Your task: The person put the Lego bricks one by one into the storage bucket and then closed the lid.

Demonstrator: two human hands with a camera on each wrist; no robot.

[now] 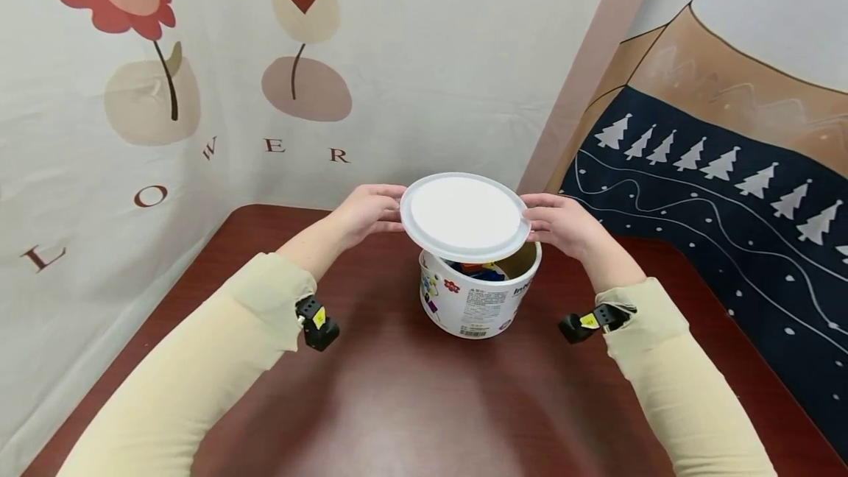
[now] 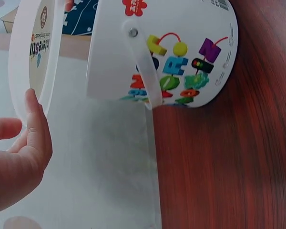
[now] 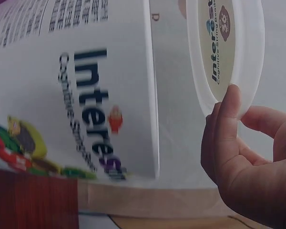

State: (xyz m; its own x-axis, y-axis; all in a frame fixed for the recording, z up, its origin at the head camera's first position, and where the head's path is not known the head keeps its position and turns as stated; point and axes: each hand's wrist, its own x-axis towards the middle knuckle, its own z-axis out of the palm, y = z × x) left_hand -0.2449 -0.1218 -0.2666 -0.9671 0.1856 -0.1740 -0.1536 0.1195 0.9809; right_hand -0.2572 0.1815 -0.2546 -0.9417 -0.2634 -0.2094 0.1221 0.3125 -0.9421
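Both hands hold a round white lid (image 1: pixel 466 216) over a white bucket (image 1: pixel 480 304), gripping it at opposite edges. The left hand (image 1: pixel 371 213) pinches the left rim, and the right hand (image 1: pixel 559 221) pinches the right rim. Tilted, the lid hangs apart from the bucket and hides part of its mouth. In the left wrist view, the lid's printed side (image 2: pixel 40 45) faces the bucket. The right wrist view shows fingers (image 3: pixel 229 114) against that same printed face. Colorful pieces (image 1: pixel 486 271) lie inside the upright bucket; their kind is unclear.
The bucket stands on a dark red-brown table (image 1: pixel 397 403) near its back edge. A pale cloth with printed flowers (image 1: pixel 305 57) hangs behind and to the left. On the right hangs a dark blue cloth with white trees (image 1: pixel 722 164). A white handle (image 2: pixel 145 62) hangs at the bucket's side.
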